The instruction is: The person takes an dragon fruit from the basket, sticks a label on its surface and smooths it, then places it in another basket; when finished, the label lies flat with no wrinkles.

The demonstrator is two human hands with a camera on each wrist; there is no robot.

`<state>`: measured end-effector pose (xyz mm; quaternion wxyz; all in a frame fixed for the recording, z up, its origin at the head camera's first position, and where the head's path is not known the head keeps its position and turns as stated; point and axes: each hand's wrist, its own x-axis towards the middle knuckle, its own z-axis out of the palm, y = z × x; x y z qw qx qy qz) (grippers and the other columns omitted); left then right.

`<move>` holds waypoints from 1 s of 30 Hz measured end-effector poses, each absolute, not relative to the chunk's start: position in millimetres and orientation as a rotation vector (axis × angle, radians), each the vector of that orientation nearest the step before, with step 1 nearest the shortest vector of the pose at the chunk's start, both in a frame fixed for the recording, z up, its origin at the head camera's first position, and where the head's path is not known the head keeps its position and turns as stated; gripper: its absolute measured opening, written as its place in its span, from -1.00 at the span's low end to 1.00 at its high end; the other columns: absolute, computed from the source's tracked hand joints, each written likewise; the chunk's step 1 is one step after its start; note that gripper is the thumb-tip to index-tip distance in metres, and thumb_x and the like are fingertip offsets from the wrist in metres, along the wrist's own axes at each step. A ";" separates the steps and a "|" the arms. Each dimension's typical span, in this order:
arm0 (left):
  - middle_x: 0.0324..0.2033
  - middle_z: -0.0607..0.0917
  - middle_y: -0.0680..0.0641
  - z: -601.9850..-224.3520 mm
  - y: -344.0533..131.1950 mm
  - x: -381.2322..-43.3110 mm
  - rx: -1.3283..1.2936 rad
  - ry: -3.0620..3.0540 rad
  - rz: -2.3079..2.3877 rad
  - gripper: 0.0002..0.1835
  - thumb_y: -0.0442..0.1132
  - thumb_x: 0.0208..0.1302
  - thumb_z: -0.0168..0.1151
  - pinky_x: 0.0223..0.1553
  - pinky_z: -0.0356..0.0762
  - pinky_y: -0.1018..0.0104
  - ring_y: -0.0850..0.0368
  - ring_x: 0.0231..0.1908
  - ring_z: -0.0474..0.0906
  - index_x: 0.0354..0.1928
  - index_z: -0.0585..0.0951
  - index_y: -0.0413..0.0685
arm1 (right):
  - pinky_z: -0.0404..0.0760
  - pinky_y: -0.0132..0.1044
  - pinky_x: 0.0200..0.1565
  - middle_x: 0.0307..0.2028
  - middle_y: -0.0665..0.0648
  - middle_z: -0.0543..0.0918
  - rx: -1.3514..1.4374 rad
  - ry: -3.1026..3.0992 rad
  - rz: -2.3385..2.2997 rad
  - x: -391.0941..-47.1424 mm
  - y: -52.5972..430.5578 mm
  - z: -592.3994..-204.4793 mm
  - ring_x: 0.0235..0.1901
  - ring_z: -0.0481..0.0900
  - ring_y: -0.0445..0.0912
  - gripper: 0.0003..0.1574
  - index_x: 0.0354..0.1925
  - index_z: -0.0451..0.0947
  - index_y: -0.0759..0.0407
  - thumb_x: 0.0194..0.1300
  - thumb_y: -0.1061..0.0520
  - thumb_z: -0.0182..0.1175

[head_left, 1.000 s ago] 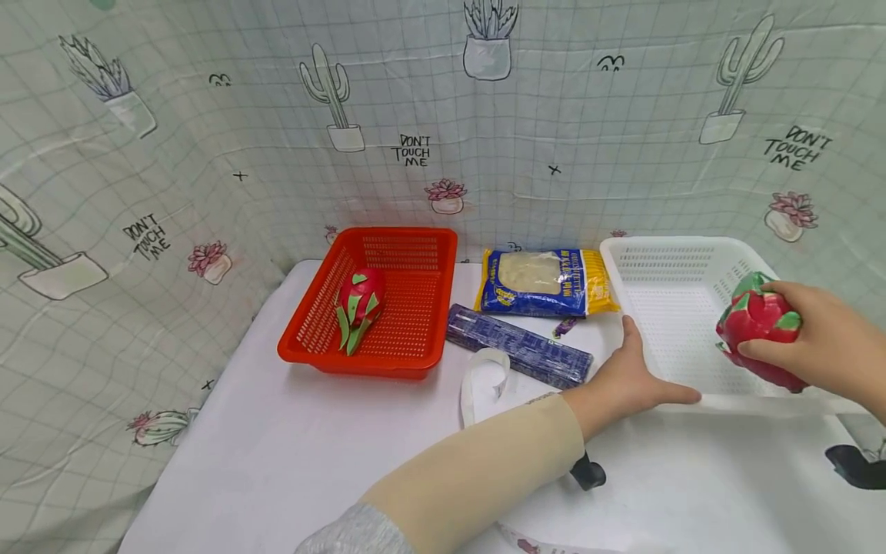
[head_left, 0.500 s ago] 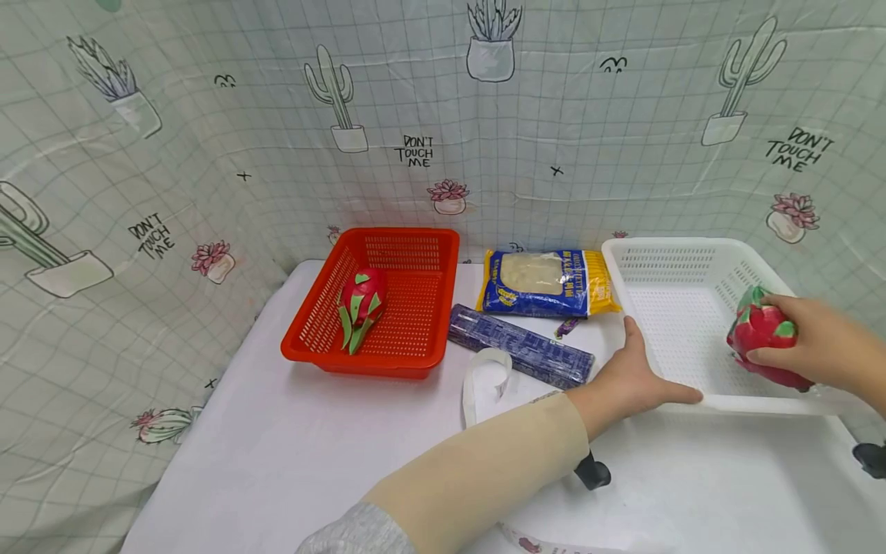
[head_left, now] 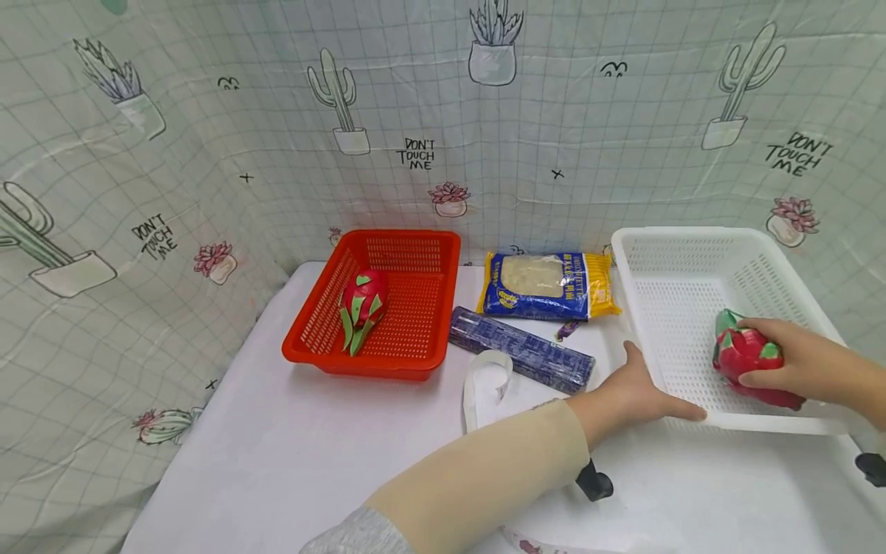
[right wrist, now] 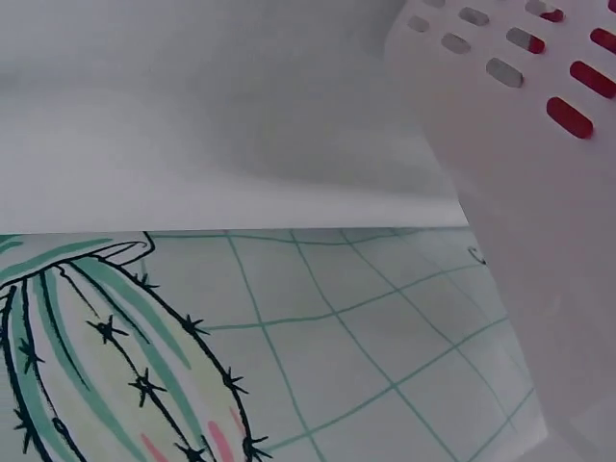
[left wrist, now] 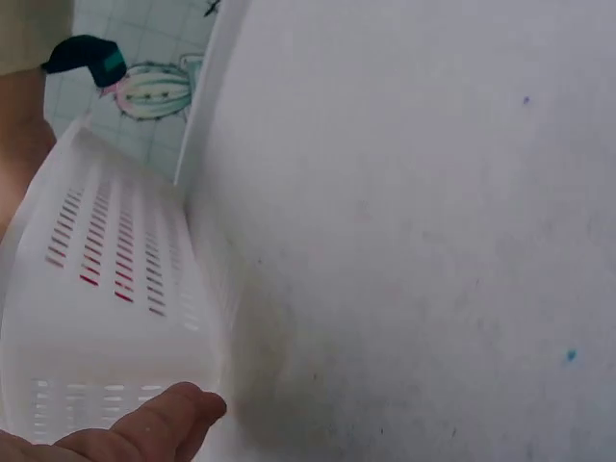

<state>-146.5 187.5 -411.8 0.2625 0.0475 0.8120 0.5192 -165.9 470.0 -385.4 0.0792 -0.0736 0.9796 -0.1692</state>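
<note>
We are seeing the right hand (head_left: 796,365) curling its fingers over a red and green dragon fruit (head_left: 751,358) and gripping it; the fruit is sitting low inside the white basket (head_left: 692,254), near the basket's front right corner. The left hand (head_left: 633,396) is lying with straight fingers against the basket's front left corner, thumb up along the side wall and fingers along the front rim, holding nothing. From the left wrist view only a fingertip is showing beside the basket's slotted wall (left wrist: 106,289). The basket is resting on the white table (head_left: 298,454).

To the left of it, a blue and yellow packet (head_left: 547,285) is lying flat (its printing is too small for us to read), and just in front of that a dark blue box (head_left: 521,348) is lying at a slant. A red basket (head_left: 415,254) is standing further left, holding a second dragon fruit (head_left: 360,304). On the backdrop (head_left: 208,138), with its cactus drawings, we are reading "DON'T TOUCH ME" several times over.
</note>
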 end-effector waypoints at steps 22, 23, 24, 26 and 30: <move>0.53 0.42 0.26 -402.0 185.3 -153.3 0.231 2.313 1.355 0.28 0.12 0.14 0.63 0.30 0.63 0.23 0.28 0.18 0.58 0.70 -0.10 0.57 | 0.80 0.30 -0.16 0.19 0.70 0.41 -0.219 2.873 -0.469 -174.8 473.3 -398.2 0.06 0.46 0.55 0.33 0.43 0.20 0.49 -0.01 -0.12 0.69; 0.53 0.42 0.26 -402.2 185.4 -153.4 0.228 2.310 1.354 0.28 0.12 0.14 0.63 0.30 0.63 0.22 0.28 0.19 0.58 0.70 -0.10 0.57 | 0.80 0.29 -0.15 0.20 0.70 0.41 -0.214 2.868 -0.464 -174.2 473.0 -398.3 0.07 0.46 0.55 0.35 0.44 0.19 0.48 -0.01 -0.13 0.69; 0.53 0.41 0.27 -402.5 185.6 -153.4 0.225 2.308 1.354 0.28 0.12 0.14 0.63 0.30 0.63 0.21 0.28 0.20 0.58 0.70 -0.10 0.58 | 0.80 0.29 -0.15 0.20 0.70 0.40 -0.213 2.860 -0.462 -173.6 473.0 -398.4 0.07 0.45 0.55 0.37 0.44 0.17 0.48 -0.01 -0.14 0.69; 0.54 0.40 0.29 -403.2 186.0 -153.4 0.220 2.306 1.354 0.27 0.13 0.14 0.63 0.31 0.63 0.20 0.28 0.22 0.57 0.70 -0.09 0.59 | 0.80 0.28 -0.15 0.21 0.70 0.37 -0.212 2.846 -0.461 -172.1 473.2 -398.8 0.07 0.44 0.55 0.40 0.46 0.14 0.49 -0.02 -0.16 0.69; 0.54 0.40 0.31 -403.8 186.5 -153.5 0.211 2.303 1.361 0.26 0.12 0.14 0.63 0.30 0.64 0.19 0.28 0.23 0.56 0.69 -0.08 0.62 | 0.80 0.28 -0.13 0.22 0.69 0.36 -0.232 2.837 -0.452 -171.4 474.4 -400.3 0.07 0.45 0.53 0.41 0.46 0.12 0.50 -0.01 -0.15 0.68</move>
